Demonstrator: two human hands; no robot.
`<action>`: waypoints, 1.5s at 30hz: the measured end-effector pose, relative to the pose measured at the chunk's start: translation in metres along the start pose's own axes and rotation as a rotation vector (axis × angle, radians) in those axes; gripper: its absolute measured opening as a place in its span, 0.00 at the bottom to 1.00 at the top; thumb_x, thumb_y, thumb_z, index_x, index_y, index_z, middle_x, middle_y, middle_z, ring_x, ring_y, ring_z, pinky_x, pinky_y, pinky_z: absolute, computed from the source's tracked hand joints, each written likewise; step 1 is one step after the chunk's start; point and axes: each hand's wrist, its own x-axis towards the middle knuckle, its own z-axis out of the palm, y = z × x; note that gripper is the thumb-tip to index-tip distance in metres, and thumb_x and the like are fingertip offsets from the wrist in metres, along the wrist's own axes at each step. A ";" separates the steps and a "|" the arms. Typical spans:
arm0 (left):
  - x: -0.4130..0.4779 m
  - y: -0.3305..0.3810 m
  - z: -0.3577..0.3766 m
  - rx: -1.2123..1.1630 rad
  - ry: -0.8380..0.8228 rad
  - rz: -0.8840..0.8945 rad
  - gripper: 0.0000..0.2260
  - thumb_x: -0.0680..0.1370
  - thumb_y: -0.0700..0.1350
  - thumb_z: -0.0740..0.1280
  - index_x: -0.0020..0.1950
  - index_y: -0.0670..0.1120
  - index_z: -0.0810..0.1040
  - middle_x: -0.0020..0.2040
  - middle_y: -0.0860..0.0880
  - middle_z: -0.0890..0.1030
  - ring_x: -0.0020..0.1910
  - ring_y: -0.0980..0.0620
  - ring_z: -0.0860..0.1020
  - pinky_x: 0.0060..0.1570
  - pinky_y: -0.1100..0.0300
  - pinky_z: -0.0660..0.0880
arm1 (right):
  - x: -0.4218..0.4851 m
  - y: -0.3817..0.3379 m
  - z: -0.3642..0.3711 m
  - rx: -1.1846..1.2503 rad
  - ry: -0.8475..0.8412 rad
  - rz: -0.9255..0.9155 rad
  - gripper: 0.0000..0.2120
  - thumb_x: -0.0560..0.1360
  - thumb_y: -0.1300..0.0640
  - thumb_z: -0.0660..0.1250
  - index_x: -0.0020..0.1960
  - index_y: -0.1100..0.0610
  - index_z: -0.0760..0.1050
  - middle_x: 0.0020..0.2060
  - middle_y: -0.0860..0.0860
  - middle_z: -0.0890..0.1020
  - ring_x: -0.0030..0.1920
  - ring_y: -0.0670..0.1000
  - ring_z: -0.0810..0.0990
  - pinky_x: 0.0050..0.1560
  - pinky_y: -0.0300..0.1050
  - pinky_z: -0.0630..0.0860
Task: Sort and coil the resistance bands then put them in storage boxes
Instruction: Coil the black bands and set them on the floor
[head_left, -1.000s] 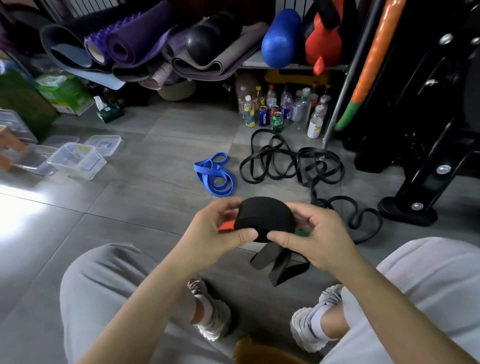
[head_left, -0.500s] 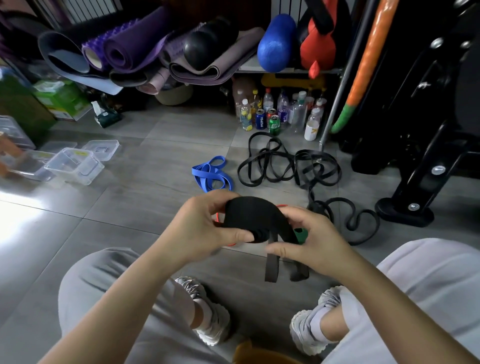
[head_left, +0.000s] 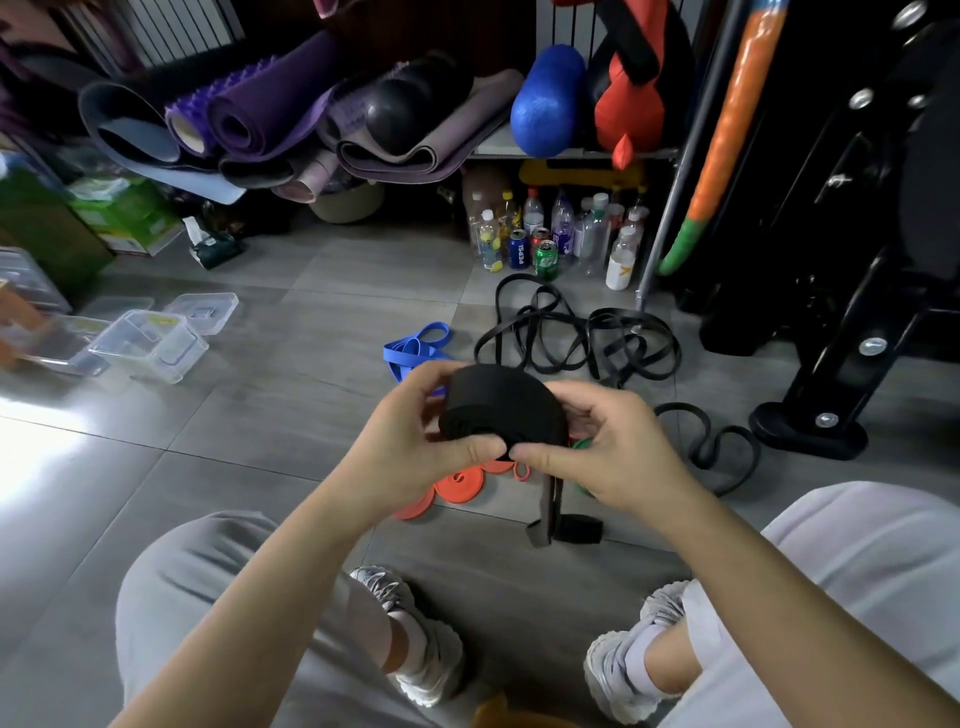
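One black band coil (head_left: 498, 400), turned further

Both forearms are angled inward from the lower corners, with left hand (head_left: 410, 447) and right hand (head_left: 613, 457) held facing each other at centre, fingers curled round the black band coil (head_left: 501, 402), thumb tips pressed on its near face, almost touching.

This is looking like a home gym. Rolled yoga mats (head_left: 270, 109) are lying beyond the fingers (head_left: 415, 387), a black machine frame (head_left: 857, 338) standing to their right.
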 end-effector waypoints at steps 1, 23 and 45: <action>0.000 0.005 -0.004 0.211 0.003 0.056 0.30 0.62 0.49 0.79 0.60 0.56 0.71 0.59 0.55 0.76 0.57 0.56 0.75 0.54 0.58 0.75 | 0.001 -0.001 -0.002 -0.106 -0.026 0.001 0.15 0.64 0.59 0.78 0.49 0.49 0.80 0.41 0.53 0.84 0.44 0.53 0.83 0.47 0.55 0.79; 0.017 -0.006 0.005 -0.515 -0.057 -0.036 0.17 0.68 0.35 0.71 0.55 0.42 0.78 0.48 0.44 0.83 0.48 0.46 0.82 0.47 0.53 0.80 | 0.018 0.012 -0.015 0.258 -0.067 -0.023 0.22 0.60 0.58 0.75 0.53 0.50 0.78 0.47 0.45 0.85 0.51 0.46 0.82 0.53 0.39 0.77; 0.030 0.024 -0.015 0.359 -0.144 0.142 0.15 0.62 0.40 0.79 0.45 0.51 0.81 0.41 0.53 0.83 0.43 0.57 0.81 0.46 0.60 0.78 | 0.007 0.007 -0.020 -0.037 -0.101 0.008 0.22 0.62 0.56 0.79 0.55 0.47 0.78 0.48 0.46 0.84 0.53 0.47 0.81 0.60 0.53 0.75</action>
